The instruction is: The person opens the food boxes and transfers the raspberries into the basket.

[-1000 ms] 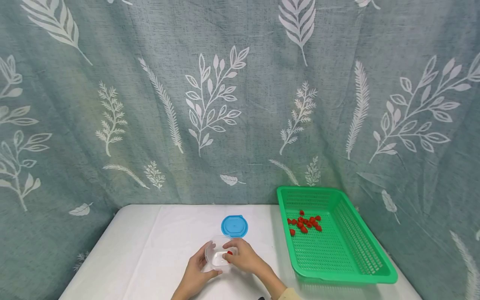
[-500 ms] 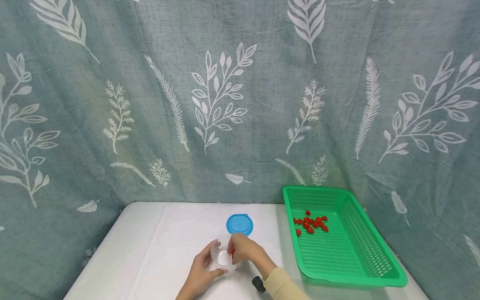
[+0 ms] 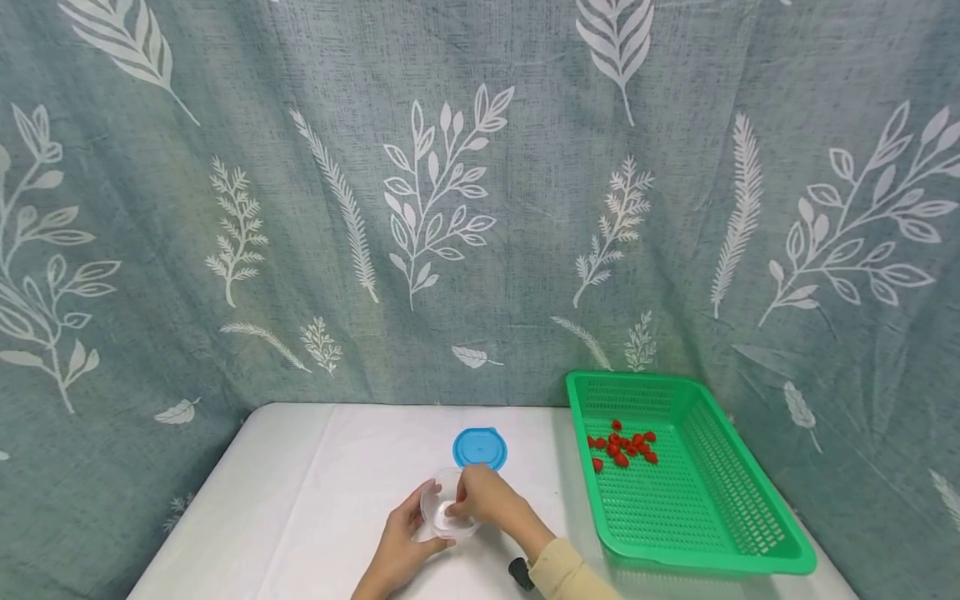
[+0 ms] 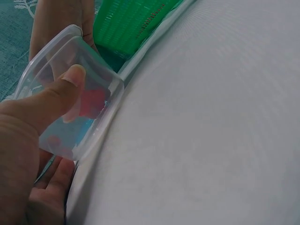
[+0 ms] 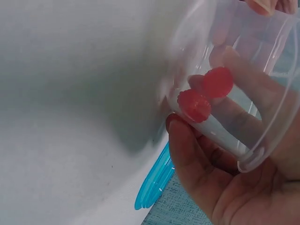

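In the head view my left hand grips a small clear plastic container around its side, tilted toward me. Its thumb presses the clear wall in the left wrist view. My right hand reaches over the rim. In the right wrist view, thumb and finger are inside the container, on either side of a red raspberry, while other fingers curl outside the wall. A second raspberry lies against the first. Through the wall, the left wrist view shows a blurred red raspberry. The head view hides both berries.
A blue lid lies flat just behind the container. At the right stands a green perforated basket with several raspberries near its left wall. White cloth covers the table; a patterned curtain hangs behind.
My right hand has lowered deeper into the container with its raspberry, which the head view no longer shows. The left hand keeps its grip. The head view has shifted slightly.
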Tool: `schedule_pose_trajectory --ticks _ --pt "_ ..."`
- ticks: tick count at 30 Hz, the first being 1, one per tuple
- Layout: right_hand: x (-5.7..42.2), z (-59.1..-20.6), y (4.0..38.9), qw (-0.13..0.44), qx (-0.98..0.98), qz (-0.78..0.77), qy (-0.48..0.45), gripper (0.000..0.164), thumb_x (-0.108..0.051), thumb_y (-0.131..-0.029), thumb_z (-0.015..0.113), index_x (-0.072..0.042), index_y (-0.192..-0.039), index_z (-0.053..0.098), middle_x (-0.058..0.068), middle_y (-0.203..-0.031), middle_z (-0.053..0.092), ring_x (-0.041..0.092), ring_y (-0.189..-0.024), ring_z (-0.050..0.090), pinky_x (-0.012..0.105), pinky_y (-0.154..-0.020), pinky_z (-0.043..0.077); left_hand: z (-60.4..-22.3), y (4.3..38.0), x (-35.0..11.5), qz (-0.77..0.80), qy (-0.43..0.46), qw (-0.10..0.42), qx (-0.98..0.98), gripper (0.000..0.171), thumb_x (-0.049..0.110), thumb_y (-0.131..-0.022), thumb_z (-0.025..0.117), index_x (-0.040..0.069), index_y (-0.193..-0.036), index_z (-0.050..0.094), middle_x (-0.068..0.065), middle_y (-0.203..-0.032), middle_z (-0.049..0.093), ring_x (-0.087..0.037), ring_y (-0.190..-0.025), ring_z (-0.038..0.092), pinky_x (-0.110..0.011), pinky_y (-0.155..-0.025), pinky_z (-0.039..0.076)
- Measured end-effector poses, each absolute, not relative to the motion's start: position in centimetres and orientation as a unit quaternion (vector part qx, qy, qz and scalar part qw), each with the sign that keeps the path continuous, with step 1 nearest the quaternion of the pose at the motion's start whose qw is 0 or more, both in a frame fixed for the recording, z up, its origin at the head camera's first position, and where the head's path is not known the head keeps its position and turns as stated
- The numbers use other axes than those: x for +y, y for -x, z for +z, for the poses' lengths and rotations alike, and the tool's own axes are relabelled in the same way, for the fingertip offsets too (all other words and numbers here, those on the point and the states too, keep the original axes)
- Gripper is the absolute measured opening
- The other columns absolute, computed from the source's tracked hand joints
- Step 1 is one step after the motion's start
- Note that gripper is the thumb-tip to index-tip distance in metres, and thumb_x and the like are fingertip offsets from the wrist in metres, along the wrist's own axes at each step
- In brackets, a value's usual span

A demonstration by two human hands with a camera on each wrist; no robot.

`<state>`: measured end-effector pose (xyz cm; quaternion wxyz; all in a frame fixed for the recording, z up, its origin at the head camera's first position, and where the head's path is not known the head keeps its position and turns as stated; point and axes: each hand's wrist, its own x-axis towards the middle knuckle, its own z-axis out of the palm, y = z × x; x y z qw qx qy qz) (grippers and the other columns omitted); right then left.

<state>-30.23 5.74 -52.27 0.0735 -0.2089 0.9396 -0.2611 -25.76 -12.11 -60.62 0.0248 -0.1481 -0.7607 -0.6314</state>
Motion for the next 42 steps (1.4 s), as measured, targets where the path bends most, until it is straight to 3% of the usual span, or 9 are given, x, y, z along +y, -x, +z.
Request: schedule_pose_trajectory --ticks 8,15,19,22,25,29,33,42 --pt "6.0 -52.7 30.6 0.065 0.934 -0.268 0.225 0.028 -0.023 -0.074 0.092 -0.015 -0.069 0.066 -0.009 -0.065 0.059 0.006 -0.059 0.049 0.02 -0.051 0.045 -60.7 25.8 -12.2 -0.638 0.148 0.023 -0.755 0.094 0.011 -0.077 0.088 0.0 -0.154 0.036 -0.02 -0.155 0.046 -0.041 -0.147 0.038 -0.039 -0.119 0.036" --pt "6.3 -53.0 30.9 0.079 0.903 -0.355 0.229 0.02 -0.02 -0.077 0.089 -0.013 -0.077 0.07 -0.005 -0.079 0.065 0.008 -0.069 0.053 0.021 -0.059 0.049 -60.8 25.9 -12.2 -0.627 0.157 0.03 -0.763 0.094 0.014 -0.078 0.087 -0.002 -0.154 0.035 -0.023 -0.155 0.044 -0.045 -0.145 0.038 -0.036 -0.117 0.04" --pt "6.5 -53.1 30.8 0.042 0.892 -0.384 0.234 0.017 -0.018 -0.078 0.088 -0.011 -0.081 0.073 0.0 -0.092 0.066 0.015 -0.088 0.059 0.036 -0.08 0.058 -60.8 25.8 -12.2 -0.626 0.16 0.033 -0.762 0.094 0.015 -0.078 0.087 -0.003 -0.154 0.034 -0.025 -0.155 0.044 -0.046 -0.143 0.04 -0.036 -0.117 0.041" --pt "6.6 -52.9 30.6 0.009 0.88 -0.414 0.231 0.014 -0.016 -0.079 0.088 -0.009 -0.084 0.076 0.004 -0.099 0.066 0.024 -0.104 0.059 0.052 -0.096 0.054 -60.8 25.8 -12.2 -0.634 0.158 0.033 -0.757 0.095 0.014 -0.077 0.088 -0.003 -0.154 0.035 -0.025 -0.155 0.044 -0.045 -0.143 0.041 -0.038 -0.117 0.04" --pt "6.7 -52.7 30.5 -0.029 0.869 -0.444 0.215 0.015 -0.015 -0.078 0.088 -0.008 -0.086 0.078 0.008 -0.105 0.067 0.032 -0.111 0.055 0.058 -0.097 0.05 -60.8 25.9 -12.1 -0.635 0.152 0.03 -0.757 0.095 0.014 -0.076 0.089 -0.001 -0.154 0.036 -0.022 -0.155 0.044 -0.042 -0.143 0.042 -0.039 -0.118 0.04" --pt "7.1 -52.3 30.5 -0.067 0.855 -0.472 0.205 0.017 -0.016 -0.078 0.088 -0.006 -0.09 0.08 0.012 -0.109 0.066 0.034 -0.111 0.054 0.061 -0.093 0.051 -60.8 25.9 -12.0 -0.628 0.146 0.033 -0.763 0.095 0.015 -0.076 0.089 -0.001 -0.154 0.036 -0.022 -0.155 0.045 -0.042 -0.143 0.043 -0.04 -0.117 0.04" --pt "7.5 -51.9 30.5 -0.06 0.84 -0.496 0.211 0.02 -0.016 -0.081 0.086 -0.005 -0.096 0.08 0.009 -0.107 0.07 0.031 -0.11 0.06 0.064 -0.098 0.052 -60.7 25.9 -11.8 -0.63 0.142 0.039 -0.763 0.095 0.012 -0.075 0.089 -0.002 -0.153 0.038 -0.023 -0.154 0.046 -0.042 -0.143 0.044 -0.039 -0.117 0.04" --pt "8.0 -49.7 29.3 -0.047 0.798 -0.563 0.209 0.023 -0.013 -0.085 0.083 -0.008 -0.106 0.079 0.005 -0.095 0.077 0.019 -0.091 0.069 0.05 -0.092 0.06 -60.6 25.6 -11.8 -0.638 0.156 0.043 -0.753 0.096 0.011 -0.075 0.089 -0.005 -0.153 0.036 -0.025 -0.152 0.046 -0.043 -0.141 0.046 -0.03 -0.116 0.041"
